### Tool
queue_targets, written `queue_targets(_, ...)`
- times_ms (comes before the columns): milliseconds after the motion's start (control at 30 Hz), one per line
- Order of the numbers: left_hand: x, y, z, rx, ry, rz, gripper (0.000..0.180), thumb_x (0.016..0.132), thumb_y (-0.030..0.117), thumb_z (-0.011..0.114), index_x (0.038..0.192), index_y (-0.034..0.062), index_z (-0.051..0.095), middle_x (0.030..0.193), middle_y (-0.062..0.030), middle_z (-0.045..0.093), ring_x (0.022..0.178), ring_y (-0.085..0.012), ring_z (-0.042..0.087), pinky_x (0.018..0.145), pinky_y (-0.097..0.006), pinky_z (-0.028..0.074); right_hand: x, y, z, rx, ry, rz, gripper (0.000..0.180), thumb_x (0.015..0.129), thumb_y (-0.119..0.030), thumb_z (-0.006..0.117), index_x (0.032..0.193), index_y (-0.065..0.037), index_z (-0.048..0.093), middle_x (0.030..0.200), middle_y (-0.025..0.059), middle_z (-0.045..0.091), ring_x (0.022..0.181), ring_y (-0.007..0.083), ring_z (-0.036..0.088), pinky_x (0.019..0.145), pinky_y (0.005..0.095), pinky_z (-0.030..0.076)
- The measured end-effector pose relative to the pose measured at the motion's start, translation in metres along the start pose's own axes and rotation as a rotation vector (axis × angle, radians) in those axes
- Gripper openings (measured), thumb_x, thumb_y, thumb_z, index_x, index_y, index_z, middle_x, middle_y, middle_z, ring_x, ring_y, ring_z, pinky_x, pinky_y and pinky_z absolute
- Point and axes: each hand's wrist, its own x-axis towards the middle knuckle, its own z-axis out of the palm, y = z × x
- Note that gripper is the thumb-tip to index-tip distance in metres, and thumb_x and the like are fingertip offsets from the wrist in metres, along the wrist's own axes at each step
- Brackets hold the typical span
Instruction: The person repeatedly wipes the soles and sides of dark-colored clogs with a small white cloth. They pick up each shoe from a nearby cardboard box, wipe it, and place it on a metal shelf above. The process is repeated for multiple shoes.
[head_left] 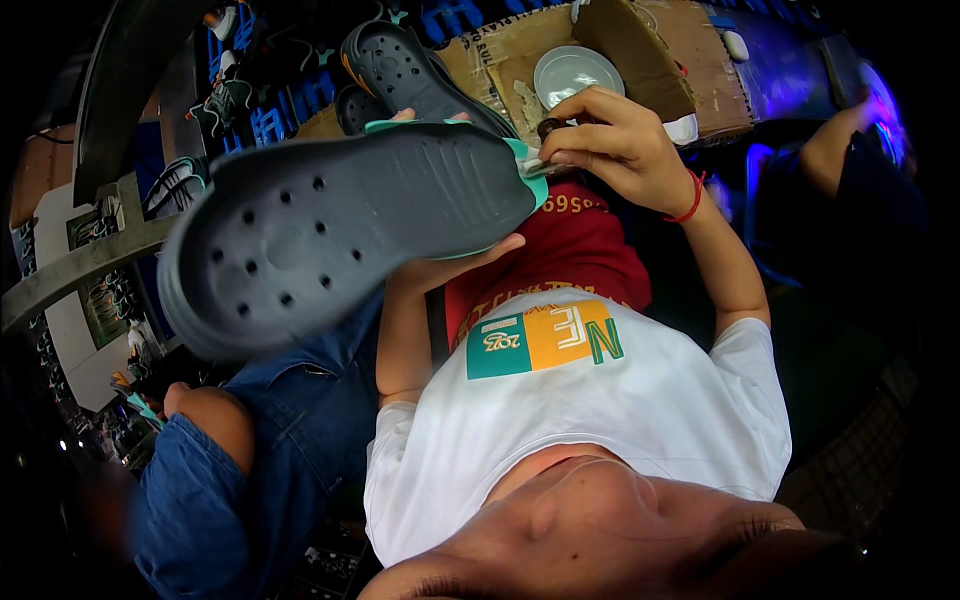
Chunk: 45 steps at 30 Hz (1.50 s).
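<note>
A dark grey shoe sole with rows of round holes and turquoise edging fills the middle left, held tilted in the air. My left hand grips it from beneath, palm along the near edge, with fingertips showing over the far edge. At the sole's right end, my right hand pinches a small brush-like tool with a dark rounded end. Its pale flat tip touches the turquoise part there. The fingers partly hide the tool, so its exact kind is unclear.
Beyond my hands lies an open cardboard box holding a round white dish. More dark soles lie beside it. A metal frame bar stands at the left. People sit close by: a denim-clad leg and an arm.
</note>
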Motion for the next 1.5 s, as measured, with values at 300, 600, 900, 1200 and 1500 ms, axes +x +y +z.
queue_targets(300,0.014,0.014,-0.007,0.239,-0.032,0.035,0.069,0.071,0.055,0.076,0.128,0.0219,0.056,0.133,-0.0005,0.055,0.133,-0.0214,0.041,0.117,-0.045,0.016,-0.012,-0.007,0.006,0.359,-0.006,0.364,0.013,0.089,-0.010,0.067,0.095,0.000,0.073,0.089,0.0095,0.069,0.081,0.0179,0.065,0.074,0.0272,0.051)
queue_targets(600,-0.006,0.014,0.011,-0.503,0.182,-0.172,0.090,0.058,0.024,0.093,0.130,0.0034,0.044,0.126,-0.0116,0.053,0.117,-0.0220,0.055,0.100,-0.040,0.045,0.001,-0.010,0.010,0.416,0.235,0.315,0.012,0.086,-0.008,0.068,0.095,-0.002,0.074,0.091,0.0084,0.069,0.084,0.0167,0.064,0.072,0.0263,0.050)
queue_targets(900,-0.010,0.015,0.022,-0.899,0.115,-0.396,0.120,0.056,0.015,0.095,0.146,0.0032,0.016,0.136,-0.0139,0.040,0.123,-0.0249,0.049,0.102,-0.039,0.045,0.018,-0.015,0.011,-0.271,0.297,-0.046,0.015,0.076,-0.008,0.075,0.091,-0.010,0.074,0.091,0.0080,0.065,0.081,0.0234,0.059,0.073,0.0334,0.044)
queue_targets(1200,-0.007,0.014,0.024,-0.950,-0.034,-0.361,0.132,0.056,0.014,0.094,0.152,0.0055,0.004,0.141,-0.0136,0.036,0.129,-0.0259,0.044,0.105,-0.039,0.042,0.033,-0.013,-0.006,-0.095,0.361,0.002,0.013,0.076,-0.010,0.076,0.089,-0.011,0.075,0.088,0.0046,0.067,0.080,0.0207,0.060,0.074,0.0325,0.042)
queue_targets(1500,-0.012,0.018,0.028,-1.089,-0.036,-0.354,0.130,0.058,0.013,0.093,0.152,0.0053,0.004,0.141,-0.0132,0.035,0.131,-0.0261,0.041,0.108,-0.040,0.038,0.042,-0.014,-0.009,-0.290,0.311,-0.171,0.016,0.075,-0.007,0.074,0.091,-0.010,0.074,0.095,0.0078,0.066,0.079,0.0232,0.058,0.074,0.0331,0.043)
